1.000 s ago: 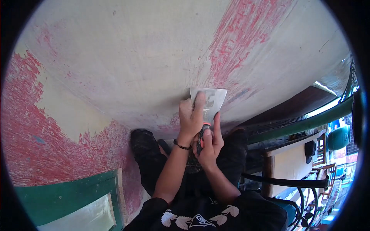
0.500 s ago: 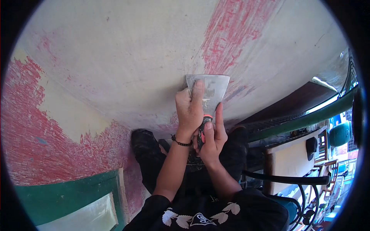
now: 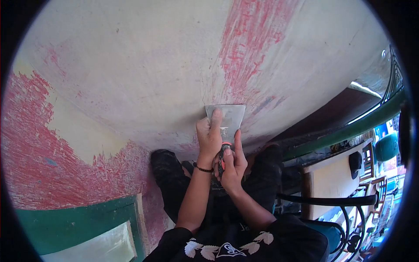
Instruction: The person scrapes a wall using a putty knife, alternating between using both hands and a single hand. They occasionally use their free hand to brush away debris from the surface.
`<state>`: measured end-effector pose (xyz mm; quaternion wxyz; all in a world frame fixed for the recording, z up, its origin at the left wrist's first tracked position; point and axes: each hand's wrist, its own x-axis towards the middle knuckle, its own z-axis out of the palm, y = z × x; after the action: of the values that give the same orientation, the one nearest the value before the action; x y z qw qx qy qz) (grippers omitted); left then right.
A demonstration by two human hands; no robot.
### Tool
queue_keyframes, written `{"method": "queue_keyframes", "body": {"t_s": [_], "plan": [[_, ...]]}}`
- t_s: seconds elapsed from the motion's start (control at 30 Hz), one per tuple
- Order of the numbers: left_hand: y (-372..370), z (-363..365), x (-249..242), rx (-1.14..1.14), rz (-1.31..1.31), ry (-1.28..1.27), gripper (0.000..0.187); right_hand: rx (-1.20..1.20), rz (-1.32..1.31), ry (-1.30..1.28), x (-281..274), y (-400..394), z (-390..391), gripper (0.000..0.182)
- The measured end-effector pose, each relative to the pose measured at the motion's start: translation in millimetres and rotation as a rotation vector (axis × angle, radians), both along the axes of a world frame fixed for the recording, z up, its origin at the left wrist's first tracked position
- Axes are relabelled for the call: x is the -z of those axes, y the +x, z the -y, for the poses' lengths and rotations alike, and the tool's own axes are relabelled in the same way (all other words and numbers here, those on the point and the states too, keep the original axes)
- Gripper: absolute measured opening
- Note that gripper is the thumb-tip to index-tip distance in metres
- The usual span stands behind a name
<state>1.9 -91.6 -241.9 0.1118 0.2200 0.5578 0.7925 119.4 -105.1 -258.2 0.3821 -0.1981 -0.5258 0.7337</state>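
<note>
The scraper (image 3: 227, 117) has a dull, smeared metal blade and a glossy orange-and-black plastic handle. The wall (image 3: 144, 74) looks matt and chalky, with rough, scratched red paint at 12 and 9 o'clock. At 7 o'clock, the green frame (image 3: 74, 220) shows smooth painted wood.

A scraper blade (image 3: 227, 115) lies flat against the red-streaked pale wall (image 3: 144, 74).

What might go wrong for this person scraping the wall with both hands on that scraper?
The left hand presses fingers right on the scraper blade, so a slip might drag them onto its edge. Pushed too steeply, the blade may gouge the wall. The right hand grips the handle close to the body; a sudden release could unbalance the person.
</note>
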Motion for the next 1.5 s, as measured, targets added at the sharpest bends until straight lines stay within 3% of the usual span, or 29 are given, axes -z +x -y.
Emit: {"method": "queue_keyframes", "body": {"t_s": [0.23, 0.37, 0.43, 0.53, 0.63, 0.77, 0.93, 1.07, 1.13, 1.23, 1.4, 1.5], "plan": [[-6, -4, 21, -0.076, -0.163, -0.043, 0.054, -0.011, -0.01, 0.015, 9, -1, -3, 0.061], [-7, -5, -57, -0.084, -0.201, 0.01, 0.055, -0.013, -0.01, 0.045, -48, -9, -12, 0.061], [-15, -5, -68, -0.017, -0.179, 0.025, 0.051, -0.005, -0.039, 0.083, -61, -13, -14, 0.061], [-7, 0, -53, 0.005, -0.151, 0.004, 0.045, -0.001, -0.038, 0.121, -32, -11, -14, 0.061], [1, 0, 12, -0.021, -0.158, -0.027, 0.045, 0.068, 0.032, 0.154, 11, -2, -7, 0.061], [9, -3, 9, -0.049, -0.127, -0.052, 0.052, 0.051, 0.08, 0.155, 24, 5, -10, 0.061], [-5, -5, -28, 0.028, -0.076, -0.022, 0.046, -0.011, -0.004, 0.029, -35, -1, -9, 0.061], [1, 0, -26, -0.013, -0.115, -0.046, 0.055, 0.026, 0.008, 0.058, -17, -1, 1, 0.06], [6, -1, 2, -0.032, -0.1, -0.067, 0.053, 0.017, -0.014, 0.045, 6, 3, 3, 0.06], [4, -3, 1, -0.051, -0.108, -0.029, 0.052, 0.023, 0.007, 0.049, 3, 3, 0, 0.06], [-8, -4, -51, 0.026, -0.102, -0.055, 0.045, 0.0, -0.069, 0.042, -49, -3, -9, 0.059], [-10, 0, -42, 0.019, -0.176, -0.097, 0.044, 0.008, -0.063, 0.065, -27, -4, -6, 0.059]]}}
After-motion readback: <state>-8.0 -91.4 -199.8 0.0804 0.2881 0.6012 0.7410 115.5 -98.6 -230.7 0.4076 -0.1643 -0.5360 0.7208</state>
